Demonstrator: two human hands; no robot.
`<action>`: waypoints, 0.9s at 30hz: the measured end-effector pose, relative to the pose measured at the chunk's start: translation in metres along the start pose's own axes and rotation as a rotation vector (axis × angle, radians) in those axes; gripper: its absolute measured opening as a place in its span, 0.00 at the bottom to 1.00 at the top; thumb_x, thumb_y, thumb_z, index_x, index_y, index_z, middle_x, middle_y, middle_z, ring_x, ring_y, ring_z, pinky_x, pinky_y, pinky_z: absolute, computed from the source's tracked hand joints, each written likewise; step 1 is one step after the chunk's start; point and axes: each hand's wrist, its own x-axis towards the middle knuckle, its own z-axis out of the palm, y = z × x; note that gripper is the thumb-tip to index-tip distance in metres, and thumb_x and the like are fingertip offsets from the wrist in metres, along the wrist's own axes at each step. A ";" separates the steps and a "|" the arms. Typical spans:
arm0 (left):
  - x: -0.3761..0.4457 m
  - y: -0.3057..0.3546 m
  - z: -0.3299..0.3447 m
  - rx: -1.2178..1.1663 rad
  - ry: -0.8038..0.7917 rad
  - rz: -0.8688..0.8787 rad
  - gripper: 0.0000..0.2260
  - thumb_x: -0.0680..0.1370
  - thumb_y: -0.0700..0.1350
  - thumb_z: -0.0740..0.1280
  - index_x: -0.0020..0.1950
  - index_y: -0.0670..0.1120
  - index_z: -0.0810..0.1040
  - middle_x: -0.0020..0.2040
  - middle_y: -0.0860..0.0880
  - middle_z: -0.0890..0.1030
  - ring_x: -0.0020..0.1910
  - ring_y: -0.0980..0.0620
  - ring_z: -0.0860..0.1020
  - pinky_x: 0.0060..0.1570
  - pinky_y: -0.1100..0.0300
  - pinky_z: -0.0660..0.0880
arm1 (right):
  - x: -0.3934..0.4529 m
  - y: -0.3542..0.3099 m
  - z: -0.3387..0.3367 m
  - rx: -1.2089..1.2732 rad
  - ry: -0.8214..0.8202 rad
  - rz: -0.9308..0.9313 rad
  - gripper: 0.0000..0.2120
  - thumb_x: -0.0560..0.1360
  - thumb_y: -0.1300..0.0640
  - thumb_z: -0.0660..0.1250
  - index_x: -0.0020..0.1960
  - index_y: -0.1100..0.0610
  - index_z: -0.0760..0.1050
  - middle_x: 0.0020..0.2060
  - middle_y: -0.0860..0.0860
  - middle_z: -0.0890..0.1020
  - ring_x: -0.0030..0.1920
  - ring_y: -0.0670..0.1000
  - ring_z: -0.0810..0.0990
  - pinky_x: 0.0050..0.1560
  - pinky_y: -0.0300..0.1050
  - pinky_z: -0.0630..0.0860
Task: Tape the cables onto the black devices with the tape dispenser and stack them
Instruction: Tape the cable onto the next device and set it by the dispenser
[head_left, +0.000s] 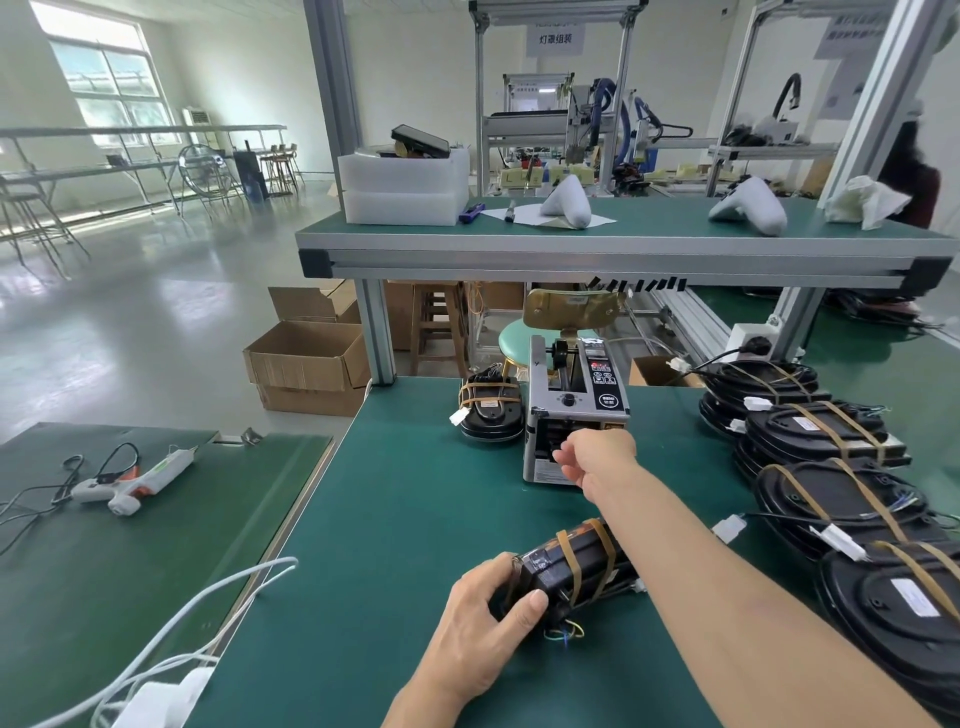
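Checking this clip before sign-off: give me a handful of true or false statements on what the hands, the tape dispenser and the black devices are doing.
1. The left hand grips a black device with brown tape bands. True.
2. The right hand rests flat on the green table mat. False: it reaches to the front of the grey tape dispenser.
3. A white hot glue gun lies on the left bench. True.
4. No taped devices sit on the right. False: a row of taped black oval devices lies there.
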 end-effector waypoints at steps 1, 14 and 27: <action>0.000 0.000 0.000 -0.001 -0.002 -0.002 0.31 0.80 0.67 0.66 0.57 0.37 0.79 0.50 0.38 0.82 0.49 0.39 0.79 0.53 0.36 0.75 | 0.001 -0.001 0.001 0.007 0.027 0.006 0.11 0.78 0.70 0.63 0.60 0.64 0.75 0.46 0.59 0.84 0.29 0.50 0.81 0.30 0.42 0.77; 0.001 -0.002 0.000 0.005 0.013 0.012 0.29 0.80 0.70 0.65 0.57 0.43 0.81 0.48 0.44 0.83 0.48 0.41 0.80 0.52 0.38 0.75 | 0.013 0.005 0.019 0.128 0.238 0.051 0.10 0.74 0.66 0.74 0.45 0.64 0.72 0.26 0.55 0.80 0.25 0.52 0.83 0.36 0.48 0.82; 0.001 -0.002 0.001 -0.014 -0.010 -0.011 0.31 0.79 0.71 0.65 0.58 0.43 0.81 0.51 0.42 0.83 0.51 0.39 0.80 0.55 0.38 0.76 | -0.001 -0.004 -0.017 0.104 -0.047 0.088 0.06 0.75 0.65 0.70 0.51 0.63 0.78 0.36 0.55 0.85 0.30 0.49 0.85 0.29 0.40 0.77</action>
